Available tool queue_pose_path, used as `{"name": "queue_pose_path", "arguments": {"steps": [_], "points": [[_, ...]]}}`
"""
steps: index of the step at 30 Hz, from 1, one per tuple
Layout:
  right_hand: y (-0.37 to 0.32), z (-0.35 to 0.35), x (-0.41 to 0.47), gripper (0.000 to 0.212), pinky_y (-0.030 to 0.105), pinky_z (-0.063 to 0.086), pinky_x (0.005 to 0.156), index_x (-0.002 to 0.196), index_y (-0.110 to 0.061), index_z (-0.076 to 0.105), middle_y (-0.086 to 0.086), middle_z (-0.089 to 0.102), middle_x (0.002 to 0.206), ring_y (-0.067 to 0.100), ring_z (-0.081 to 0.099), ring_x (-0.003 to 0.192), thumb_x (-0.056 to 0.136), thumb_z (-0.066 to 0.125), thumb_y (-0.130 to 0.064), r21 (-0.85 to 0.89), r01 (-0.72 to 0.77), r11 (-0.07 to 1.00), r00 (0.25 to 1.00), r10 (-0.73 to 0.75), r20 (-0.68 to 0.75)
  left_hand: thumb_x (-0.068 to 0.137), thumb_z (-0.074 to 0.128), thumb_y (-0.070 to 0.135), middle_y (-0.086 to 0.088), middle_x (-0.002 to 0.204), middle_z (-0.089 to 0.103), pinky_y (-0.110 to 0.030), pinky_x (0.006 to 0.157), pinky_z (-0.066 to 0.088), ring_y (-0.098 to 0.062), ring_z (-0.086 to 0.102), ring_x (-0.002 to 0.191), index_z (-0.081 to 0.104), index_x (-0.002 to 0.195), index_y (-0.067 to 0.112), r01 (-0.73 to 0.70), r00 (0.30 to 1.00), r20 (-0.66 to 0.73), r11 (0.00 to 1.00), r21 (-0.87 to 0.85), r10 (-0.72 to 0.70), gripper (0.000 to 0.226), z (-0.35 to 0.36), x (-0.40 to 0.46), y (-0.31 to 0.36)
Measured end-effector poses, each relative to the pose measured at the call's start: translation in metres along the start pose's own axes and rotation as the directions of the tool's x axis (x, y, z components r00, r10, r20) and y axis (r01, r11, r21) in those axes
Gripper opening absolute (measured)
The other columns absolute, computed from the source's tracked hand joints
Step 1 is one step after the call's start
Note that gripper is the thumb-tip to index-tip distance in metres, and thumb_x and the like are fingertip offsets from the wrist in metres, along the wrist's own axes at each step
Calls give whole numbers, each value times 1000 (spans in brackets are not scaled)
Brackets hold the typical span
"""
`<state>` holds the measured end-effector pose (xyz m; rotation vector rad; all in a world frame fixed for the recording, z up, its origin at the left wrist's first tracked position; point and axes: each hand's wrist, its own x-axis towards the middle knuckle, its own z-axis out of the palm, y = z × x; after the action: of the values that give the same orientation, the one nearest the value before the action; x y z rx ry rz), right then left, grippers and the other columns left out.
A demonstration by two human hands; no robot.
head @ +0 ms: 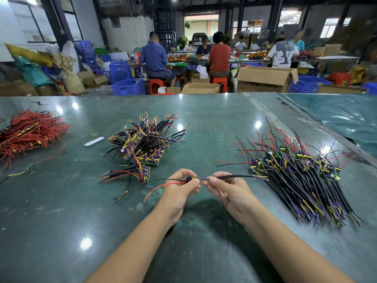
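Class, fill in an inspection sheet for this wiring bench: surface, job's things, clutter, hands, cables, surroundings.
Surface: glossy green table, smudged, light glare.
Job's things: one wire harness held between both hands.
Clutter: white strip; stray wired piece at left.
Hands: left hand pinches its board end; right hand pinches its black sleeve.
Cables: red wire pile left, mixed pile centre, board-and-wire pile right.
Surroundings: seated workers, blue crates, cardboard boxes behind.

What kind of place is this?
Probably an electronics assembly workshop: piles of wired circuit boards lie on the green worktable, and other workers sit among cardboard boxes and blue crates.
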<state>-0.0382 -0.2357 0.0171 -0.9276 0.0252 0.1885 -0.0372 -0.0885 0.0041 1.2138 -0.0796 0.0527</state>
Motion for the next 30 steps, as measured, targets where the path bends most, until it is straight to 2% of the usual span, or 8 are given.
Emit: {"name": "queue_pose_path", "arguments": {"steps": [2,4,6,9,14,18,22,30], "points": [[-1,0,0,16,20,56,64,80,-3,58,13,70,75,22,72,74,68,67,2,-4,40,999,996,-40,77,83,56,-11,-6,65,61,-16,57,50,-10,57,54,56,78,10,37,998,51,988,-149,-29,22,-2,0,3],[-2,-1,0,17,20,56,66,81,-4,59,12,71,78,22,72,77,67,68,-1,-28,48,998,992,-44,119,82,56,-9,-6,67,62,-16,59,52,-10,58,55,56,79,10,53,996,85,974,-221,-35,19,-3,-1,4],[-2,-3,2,15,21,56,67,83,-5,59,12,71,80,20,72,76,70,67,-4,-20,42,999,994,-40,100,84,55,-10,-6,68,61,-16,58,51,-10,58,55,56,79,10,31,998,66,983,-181,-20,21,-3,-1,5],[-3,-6,5,9,23,57,65,87,-7,64,9,70,82,19,70,74,81,60,-13,59,39,997,999,-41,32,85,55,-13,-4,65,60,-18,59,48,-11,55,55,56,79,7,-78,997,-7,997,20,78,21,-4,-1,4],[-4,-10,10,29,20,53,55,92,-13,67,1,71,80,17,68,70,99,42,-27,-53,6,999,997,-10,-80,84,58,-13,-6,64,57,-19,60,47,-9,54,55,57,78,6,-179,980,-44,960,216,193,20,-3,-1,5],[-9,-13,13,34,17,47,53,91,-12,66,-2,69,74,8,56,57,101,39,-29,36,100,994,981,-93,-169,83,58,-13,-7,65,59,-20,60,47,-10,54,55,57,78,7,-179,975,-87,958,226,203,20,-7,1,6],[-13,-15,14,41,16,49,55,87,-9,65,0,69,72,7,56,57,101,36,-34,117,162,980,975,-141,-171,84,59,-12,-7,66,60,-20,61,47,-10,56,56,58,78,8,-173,976,-95,959,223,198,20,-10,2,6],[-14,-17,19,56,18,49,56,76,-10,62,0,67,64,7,56,51,101,27,-47,149,221,964,950,-178,-256,83,59,-12,-6,65,60,-18,58,48,-10,56,54,60,77,8,-150,981,-94,969,196,171,21,-10,2,6]]}}
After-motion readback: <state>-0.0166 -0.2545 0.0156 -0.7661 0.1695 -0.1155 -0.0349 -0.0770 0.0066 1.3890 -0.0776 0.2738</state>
